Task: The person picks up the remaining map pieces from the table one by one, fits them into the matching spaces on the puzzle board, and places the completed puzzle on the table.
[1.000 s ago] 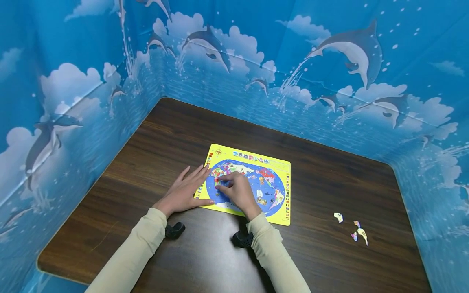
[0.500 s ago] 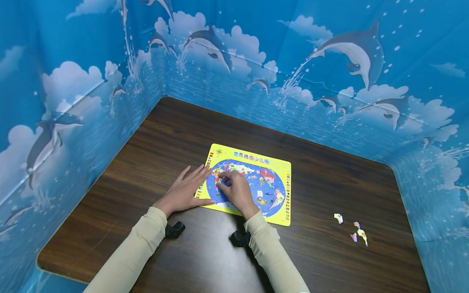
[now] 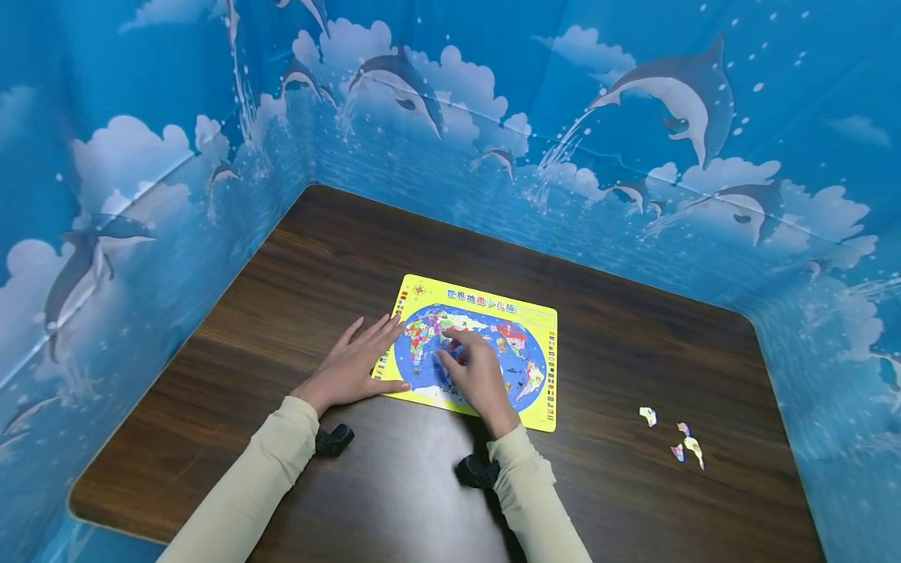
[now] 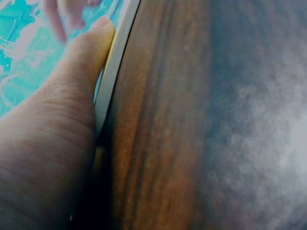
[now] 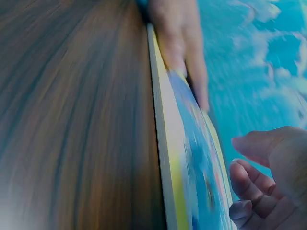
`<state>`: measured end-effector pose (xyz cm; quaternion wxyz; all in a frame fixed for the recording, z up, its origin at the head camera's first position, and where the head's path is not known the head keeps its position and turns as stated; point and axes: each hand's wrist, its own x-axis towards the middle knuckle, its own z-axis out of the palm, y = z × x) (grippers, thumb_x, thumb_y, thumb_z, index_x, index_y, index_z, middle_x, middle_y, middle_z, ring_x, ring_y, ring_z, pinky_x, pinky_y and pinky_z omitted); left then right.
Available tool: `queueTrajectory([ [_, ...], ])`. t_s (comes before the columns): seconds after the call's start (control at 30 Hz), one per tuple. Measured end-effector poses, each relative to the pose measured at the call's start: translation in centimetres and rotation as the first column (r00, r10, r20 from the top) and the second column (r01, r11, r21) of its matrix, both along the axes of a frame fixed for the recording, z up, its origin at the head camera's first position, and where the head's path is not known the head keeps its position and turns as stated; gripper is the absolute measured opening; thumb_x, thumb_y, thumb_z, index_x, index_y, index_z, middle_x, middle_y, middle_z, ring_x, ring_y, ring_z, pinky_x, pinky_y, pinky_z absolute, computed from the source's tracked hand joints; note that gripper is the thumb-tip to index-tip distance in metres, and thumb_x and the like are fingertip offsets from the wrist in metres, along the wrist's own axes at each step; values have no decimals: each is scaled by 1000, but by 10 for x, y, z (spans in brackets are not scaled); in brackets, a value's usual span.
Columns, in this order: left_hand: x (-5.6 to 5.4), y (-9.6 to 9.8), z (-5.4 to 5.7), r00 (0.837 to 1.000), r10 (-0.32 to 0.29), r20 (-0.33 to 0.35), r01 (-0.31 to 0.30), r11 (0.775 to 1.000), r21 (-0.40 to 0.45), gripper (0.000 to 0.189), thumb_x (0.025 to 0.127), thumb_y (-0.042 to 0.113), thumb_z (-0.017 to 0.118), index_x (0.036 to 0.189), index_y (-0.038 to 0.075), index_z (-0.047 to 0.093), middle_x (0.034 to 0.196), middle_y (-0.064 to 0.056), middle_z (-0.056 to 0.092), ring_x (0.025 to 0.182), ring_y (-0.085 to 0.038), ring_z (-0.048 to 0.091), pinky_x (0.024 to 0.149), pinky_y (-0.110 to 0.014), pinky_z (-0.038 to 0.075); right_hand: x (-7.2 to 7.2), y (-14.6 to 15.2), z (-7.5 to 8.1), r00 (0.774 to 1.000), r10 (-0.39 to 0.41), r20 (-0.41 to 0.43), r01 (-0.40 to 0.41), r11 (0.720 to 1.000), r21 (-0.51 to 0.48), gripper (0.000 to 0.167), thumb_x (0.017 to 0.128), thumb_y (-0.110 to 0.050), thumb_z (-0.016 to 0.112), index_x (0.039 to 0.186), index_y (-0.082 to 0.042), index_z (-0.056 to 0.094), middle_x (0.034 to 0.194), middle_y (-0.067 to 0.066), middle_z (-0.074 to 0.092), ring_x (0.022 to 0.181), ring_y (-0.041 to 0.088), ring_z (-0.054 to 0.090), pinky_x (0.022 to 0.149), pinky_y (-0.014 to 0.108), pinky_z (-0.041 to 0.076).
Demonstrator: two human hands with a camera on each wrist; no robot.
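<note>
A yellow-bordered world map puzzle board (image 3: 545, 328) lies on the table, its blue oval map full of coloured land. My left hand (image 3: 354, 361) rests flat with spread fingers over the board's left edge; in the left wrist view its thumb (image 4: 88, 45) lies along the board's front edge. Over the middle of the map hovers my right hand (image 3: 479, 375), thumb and forefinger apart. Nothing shows between the fingers of the right hand (image 5: 261, 184) in the right wrist view. Part of the map is hidden beneath that hand.
Several small puzzle pieces lie on the dark wooden table (image 3: 598, 469) at the right: a whitish one (image 3: 648, 416) by itself and a close group with a pale yellow piece (image 3: 694, 451). A blue dolphin-print curtain (image 3: 436, 180) surrounds the table's back and sides.
My right hand has moved right, from the map's left part to its middle, uncovering the coloured land there. The left hand stays where it was on the board's edge.
</note>
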<state>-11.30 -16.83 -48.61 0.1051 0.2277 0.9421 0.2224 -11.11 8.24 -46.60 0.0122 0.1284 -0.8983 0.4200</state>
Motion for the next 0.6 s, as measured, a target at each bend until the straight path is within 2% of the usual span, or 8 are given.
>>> queueTrajectory([
  [0.1,0,-2,0,1000,6,-14,-6,1000,17,107,88,71,66,166,12,22,173,-5,16,160,-26,10,127,-54,-2,7,30,1,993,-115,-34,114,993,-25,30,96,-13,75,124,-2,73,100,11,70,75,18,67,68,31,58],
  [0.17,0,-3,0,1000,5,-13,-4,1000,23,108,87,71,66,166,13,22,173,-5,16,160,-25,10,127,-53,-3,11,55,1,973,-222,-56,221,975,-19,27,95,-11,76,120,-2,74,98,12,71,74,20,68,65,31,58],
  [0.23,-1,-4,-1,1000,1,-11,-1,1000,28,108,88,72,66,166,13,21,173,-4,15,160,-25,9,127,-53,-4,16,82,1,938,-337,-77,337,941,-10,25,94,-9,76,118,0,75,99,15,71,77,24,70,67,32,58],
  [0.3,-1,-4,-1,1000,-4,-4,4,1000,27,108,88,73,65,167,14,20,173,-3,13,160,-24,8,127,-52,-5,22,110,2,888,-449,-100,452,892,11,23,94,-7,75,116,1,75,101,17,71,82,29,70,70,37,57],
  [0.37,-2,-3,-2,1000,-8,0,8,1000,26,108,88,73,64,167,14,20,173,-2,13,160,-24,8,127,-52,-5,29,139,3,844,-522,-123,529,848,33,22,95,-5,73,115,3,75,103,21,70,87,34,70,73,43,56],
  [0.47,-2,-2,-2,1000,-9,8,9,1000,24,108,88,73,64,167,14,19,173,-2,12,160,-23,7,127,-51,-6,42,178,6,799,-586,-134,600,792,115,22,95,-3,71,114,5,74,103,25,71,90,39,68,75,50,52],
  [0.6,-3,-1,-1,1000,-10,4,10,1000,28,108,88,71,66,167,14,20,173,-3,13,160,-24,8,127,-52,-6,58,220,10,788,-612,-65,607,754,253,23,93,-4,72,113,7,74,99,26,72,86,38,67,74,48,49],
])
